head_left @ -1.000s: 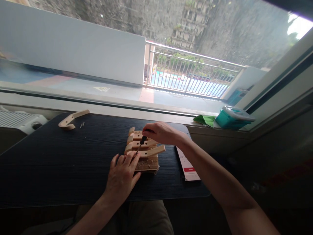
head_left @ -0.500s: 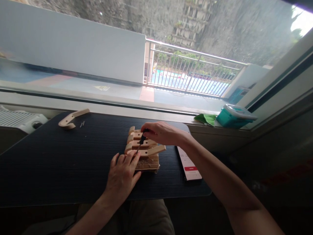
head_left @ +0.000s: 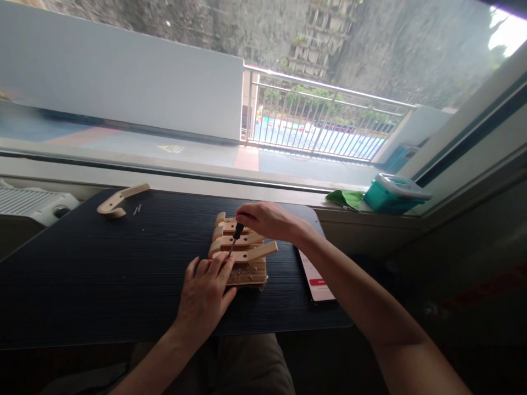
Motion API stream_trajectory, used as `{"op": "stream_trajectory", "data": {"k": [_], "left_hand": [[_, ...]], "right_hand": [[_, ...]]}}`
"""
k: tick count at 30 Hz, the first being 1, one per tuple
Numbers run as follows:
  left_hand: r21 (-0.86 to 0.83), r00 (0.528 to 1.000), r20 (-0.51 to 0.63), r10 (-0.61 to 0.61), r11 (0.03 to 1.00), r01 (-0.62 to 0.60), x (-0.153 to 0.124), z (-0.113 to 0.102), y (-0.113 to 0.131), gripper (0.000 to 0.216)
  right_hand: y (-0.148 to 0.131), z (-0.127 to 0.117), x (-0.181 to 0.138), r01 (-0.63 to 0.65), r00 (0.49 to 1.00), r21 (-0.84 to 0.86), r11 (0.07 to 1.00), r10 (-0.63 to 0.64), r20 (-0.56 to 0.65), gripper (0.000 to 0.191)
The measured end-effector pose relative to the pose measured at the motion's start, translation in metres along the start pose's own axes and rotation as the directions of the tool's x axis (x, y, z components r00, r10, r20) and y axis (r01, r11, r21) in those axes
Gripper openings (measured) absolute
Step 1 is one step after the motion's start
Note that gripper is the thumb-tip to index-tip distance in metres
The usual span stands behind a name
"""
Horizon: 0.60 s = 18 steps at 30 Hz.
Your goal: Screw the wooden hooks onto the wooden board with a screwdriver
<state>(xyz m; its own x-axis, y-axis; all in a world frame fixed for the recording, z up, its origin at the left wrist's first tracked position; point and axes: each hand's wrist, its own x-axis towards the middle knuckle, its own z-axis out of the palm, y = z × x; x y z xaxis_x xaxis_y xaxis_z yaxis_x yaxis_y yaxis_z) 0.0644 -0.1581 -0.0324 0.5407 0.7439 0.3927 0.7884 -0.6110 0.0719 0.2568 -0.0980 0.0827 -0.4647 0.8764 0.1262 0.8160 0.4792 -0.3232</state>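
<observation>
My right hand (head_left: 263, 218) grips the black handle of a screwdriver (head_left: 236, 233) from above. The shaft slants down to the nearest wooden hook (head_left: 259, 253), its tip close to my left fingertips. My left hand (head_left: 206, 285) presses that hook onto a rough wooden board (head_left: 249, 273), with the thumb by the board's near edge. Several pale hooks lie side by side across the board, dark holes showing in them. My fingers hide part of the nearest hook and the exact spot where the tip meets it.
On the dark table (head_left: 102, 274), a loose wooden hook (head_left: 117, 202) lies at the far left beside small screws (head_left: 137, 209). A phone (head_left: 317, 280) rests under my right forearm. A green cloth (head_left: 345, 199) and a teal box (head_left: 393, 193) occupy the windowsill. A white heater (head_left: 39, 203) stands at left.
My right hand has shifted slightly and its grip on the screwdriver handle looks turned a little. The left hand keeps its place on the hook. The view has moved very slightly.
</observation>
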Motion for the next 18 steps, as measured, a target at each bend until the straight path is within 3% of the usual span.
{"op": "stream_trajectory", "data": {"k": [11, 18], "left_hand": [[0.019, 1.0, -0.018, 0.012, 1.0, -0.012, 0.001, 0.002, 0.0, 0.051], [0.01, 1.0, -0.012, 0.005, 1.0, -0.005, 0.0, 0.001, -0.001, 0.05]], "right_hand": [[-0.011, -0.005, -0.015, 0.175, 0.985, -0.027, 0.984, -0.175, -0.002, 0.026], [-0.005, 0.0, -0.004, 0.115, 0.993, -0.008, 0.993, -0.115, -0.015, 0.024]]}}
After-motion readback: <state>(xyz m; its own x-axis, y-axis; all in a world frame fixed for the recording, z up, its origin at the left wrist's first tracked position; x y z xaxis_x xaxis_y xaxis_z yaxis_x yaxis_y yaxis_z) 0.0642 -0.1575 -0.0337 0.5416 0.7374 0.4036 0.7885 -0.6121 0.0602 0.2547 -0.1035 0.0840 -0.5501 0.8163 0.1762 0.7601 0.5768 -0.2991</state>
